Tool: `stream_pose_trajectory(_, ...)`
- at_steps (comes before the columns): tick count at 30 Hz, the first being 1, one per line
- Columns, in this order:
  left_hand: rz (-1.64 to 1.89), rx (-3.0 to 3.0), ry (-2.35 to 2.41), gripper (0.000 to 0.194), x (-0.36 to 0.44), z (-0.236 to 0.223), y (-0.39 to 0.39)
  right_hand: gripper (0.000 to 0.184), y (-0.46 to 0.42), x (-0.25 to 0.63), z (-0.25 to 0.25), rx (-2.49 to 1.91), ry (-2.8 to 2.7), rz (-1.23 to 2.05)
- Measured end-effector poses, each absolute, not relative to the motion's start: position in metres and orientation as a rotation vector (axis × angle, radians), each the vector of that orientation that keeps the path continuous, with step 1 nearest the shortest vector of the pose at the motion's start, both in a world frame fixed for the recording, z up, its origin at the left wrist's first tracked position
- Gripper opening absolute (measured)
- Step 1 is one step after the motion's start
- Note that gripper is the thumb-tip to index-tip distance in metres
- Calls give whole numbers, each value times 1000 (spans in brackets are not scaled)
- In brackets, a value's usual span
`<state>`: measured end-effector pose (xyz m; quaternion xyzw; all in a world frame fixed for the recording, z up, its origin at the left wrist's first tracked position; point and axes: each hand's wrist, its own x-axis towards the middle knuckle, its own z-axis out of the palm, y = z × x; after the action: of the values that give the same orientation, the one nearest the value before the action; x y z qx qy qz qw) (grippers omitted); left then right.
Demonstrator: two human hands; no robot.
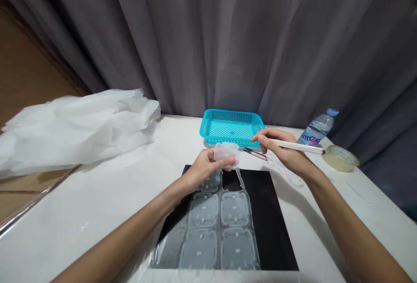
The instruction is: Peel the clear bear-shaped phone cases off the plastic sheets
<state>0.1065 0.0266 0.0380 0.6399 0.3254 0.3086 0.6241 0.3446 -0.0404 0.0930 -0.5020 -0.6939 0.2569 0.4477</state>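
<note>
My left hand (211,164) is closed, thumb on top, around a small translucent piece with rounded corners (226,152), held up above the far end of a black mat (270,218). A clear sheet (219,218) with several similar rounded squares lies on the mat. Just below the raised piece, the sheet has one opening where the black shows through. My right hand (280,146) pinches a slim white pen-like stick (298,146). Its dark butt end points right, and the fingers cover the tip at the left. The stick is apart from the translucent piece.
A turquoise perforated basket (202,130) stands at the back against the grey curtain (182,35). Slim tools (256,154) lie before it. To the right are a water bottle (317,129), a yellowish tape roll (340,159) and clear scraps (286,172). White wrapping (81,126) is heaped left.
</note>
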Motion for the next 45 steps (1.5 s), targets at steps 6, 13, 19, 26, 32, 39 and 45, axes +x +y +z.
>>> stream_pose_trajectory(6,798,1327,767,43,102,46,24,35,-36,324,56,-1327,-1883,570)
stream_pose_trajectory(13,876,1380,822,43,100,42,28,20,-38,287,24,-1113,-1720,559)
stream_pose_trajectory(19,826,1575,806,42,94,36,37,24,-37,279,9,-1167,-1614,695)
stream_pose_trajectory(26,882,1930,922,37,87,34,46,21,-30,285,-1,-1217,-1824,539)
stream_pose_trajectory(32,921,1919,973,39,86,44,48,19,-23,286,10,-1171,-1854,483)
stream_pose_trajectory(39,885,1885,899,37,89,32,45,18,-28,286,2,-1184,-1766,567)
stream_pose_trajectory(45,869,1920,844,39,80,49,57,18,-34,288,3,-1200,-1844,565)
